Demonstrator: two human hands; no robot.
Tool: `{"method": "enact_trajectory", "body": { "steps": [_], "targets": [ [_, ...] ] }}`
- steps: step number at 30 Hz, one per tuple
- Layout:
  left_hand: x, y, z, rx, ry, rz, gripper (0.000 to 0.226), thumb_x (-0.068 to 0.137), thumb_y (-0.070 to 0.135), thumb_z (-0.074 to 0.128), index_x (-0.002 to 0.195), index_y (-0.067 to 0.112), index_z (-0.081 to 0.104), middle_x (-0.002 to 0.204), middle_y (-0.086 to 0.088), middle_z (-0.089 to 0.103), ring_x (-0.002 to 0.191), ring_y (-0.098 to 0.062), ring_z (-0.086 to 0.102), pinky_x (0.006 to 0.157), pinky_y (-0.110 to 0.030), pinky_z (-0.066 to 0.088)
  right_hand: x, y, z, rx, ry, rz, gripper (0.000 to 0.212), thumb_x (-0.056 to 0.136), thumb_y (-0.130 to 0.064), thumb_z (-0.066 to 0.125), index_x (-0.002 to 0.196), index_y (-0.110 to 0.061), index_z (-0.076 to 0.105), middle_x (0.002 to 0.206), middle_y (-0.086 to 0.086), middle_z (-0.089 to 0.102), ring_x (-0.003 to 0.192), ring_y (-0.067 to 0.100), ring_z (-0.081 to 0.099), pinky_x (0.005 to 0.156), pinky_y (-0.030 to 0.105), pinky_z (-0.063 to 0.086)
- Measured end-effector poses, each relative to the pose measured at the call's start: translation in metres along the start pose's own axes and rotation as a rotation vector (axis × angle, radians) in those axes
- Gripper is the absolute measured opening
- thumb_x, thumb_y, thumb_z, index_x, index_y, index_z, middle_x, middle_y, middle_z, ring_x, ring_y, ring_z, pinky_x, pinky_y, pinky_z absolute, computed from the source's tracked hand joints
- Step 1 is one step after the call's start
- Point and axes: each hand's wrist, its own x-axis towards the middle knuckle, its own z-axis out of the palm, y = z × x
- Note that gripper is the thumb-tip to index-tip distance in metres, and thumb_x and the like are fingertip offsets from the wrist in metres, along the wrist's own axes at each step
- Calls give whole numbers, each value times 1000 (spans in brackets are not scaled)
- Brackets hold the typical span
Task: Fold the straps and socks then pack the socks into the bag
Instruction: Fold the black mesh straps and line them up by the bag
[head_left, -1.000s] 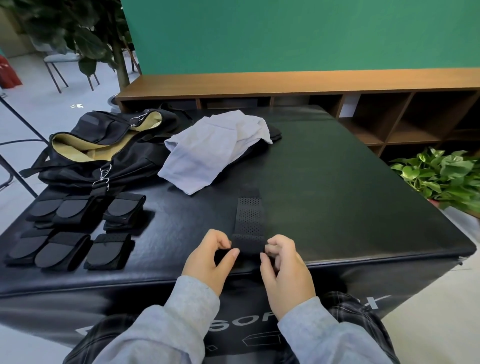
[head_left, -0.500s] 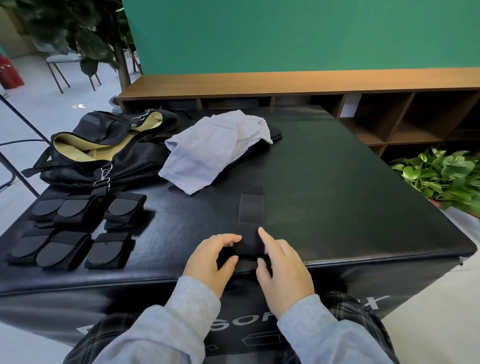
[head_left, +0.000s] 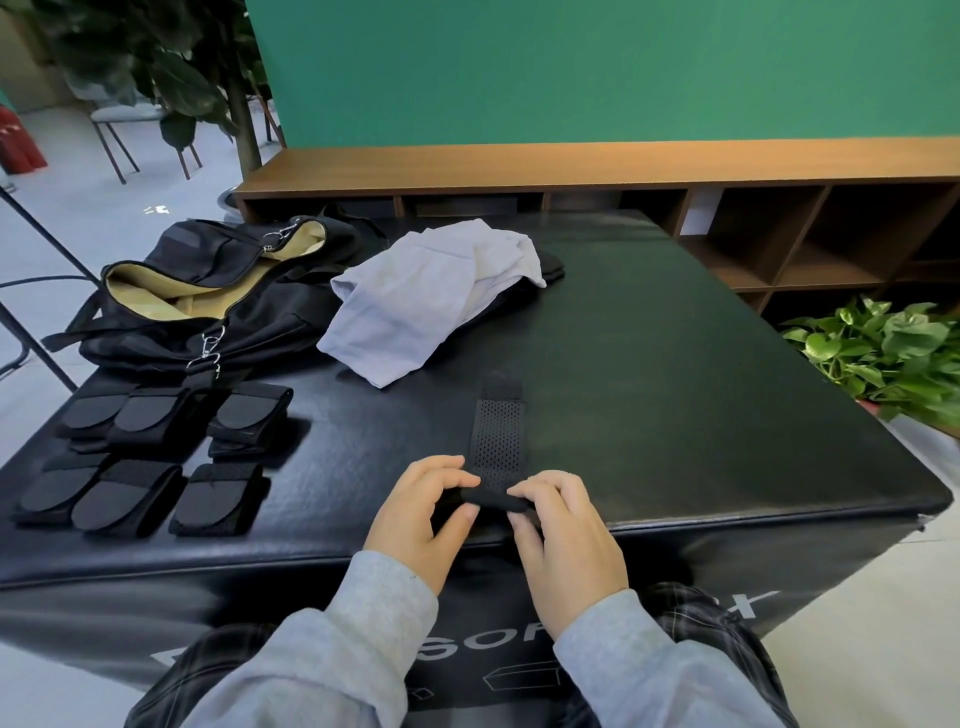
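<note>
You are rolling up one black strap (head_left: 497, 439) that lies flat on the tabletop (head_left: 675, 395), running from the near edge away toward the far side. Your left hand (head_left: 423, 512) and right hand (head_left: 563, 525) each pinch one end of the rolled near end, thumb below and fingertips on top, so both grips are closed on the strap.

Keep the roll square to the strap's length; if one hand leads, the turns will spiral and the bundle will come out skewed. Roll with even pressure from both sides, and let the perforated part feed in flat, without a crease. Judging by the finished straps (head_left: 156, 457) laid in two rows at the left, aim for the same compact shape and set this one beside them.

The bag (head_left: 218, 306) sits open at the far left, with a pale grey cloth (head_left: 415, 306) just beside it. I cannot tell socks from straps in the dark bundles.
</note>
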Motion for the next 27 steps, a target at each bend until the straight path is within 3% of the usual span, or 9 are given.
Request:
{"method": "enact_trajectory", "body": {
  "steps": [4,7,10,15,18,22,27],
  "targets": [
    [0,4,-3,2,-32,-18,33,87,16,62,93,46,51,108,29,51,106,21,40,81,6,26,3,-3,-4,-17,-24,33,17,91,-23,59,108,-22,59,123,-15,55,107,9,56,76,22,45],
    [0,5,-3,-11,-27,-40,29,88,17,60,92,45,54,99,24,56,102,13,46,80,3,29,5,-5,-12,-21,-147,127,28,98,-36,41,125,-30,47,119,-19,52,115,4,46,89,21,40],
    [0,7,-3,-15,-31,-55,26,89,16,59,91,41,56,96,21,57,100,12,47,79,4,29,7,-6,-16,16,-180,189,25,98,-39,38,121,-34,45,104,-16,51,107,6,50,86,23,42],
    [-1,9,-4,1,-37,-85,18,88,20,60,95,37,57,97,21,58,98,14,47,77,6,28,6,-4,-15,41,-174,237,8,97,-36,42,102,-34,36,96,-16,52,89,7,50,74,22,39],
    [-1,8,-3,-20,-39,-122,19,87,20,62,92,37,56,94,21,60,96,13,50,78,3,31,5,-4,-15,60,-168,240,16,97,-35,44,98,-35,28,95,-19,48,85,4,46,73,19,35],
    [-1,4,-1,-84,-8,-170,21,82,17,67,85,32,53,87,19,62,92,8,55,80,-7,36,5,-4,-16,45,-150,229,20,96,-34,47,99,-33,27,76,-20,37,76,3,42,68,17,31],
    [-2,2,2,-107,24,-182,22,83,16,67,78,27,49,85,18,63,90,6,56,73,-3,36,4,-4,-14,51,-116,233,20,94,-33,51,95,-31,30,68,-16,35,61,-1,39,57,14,33]
  ]
}}
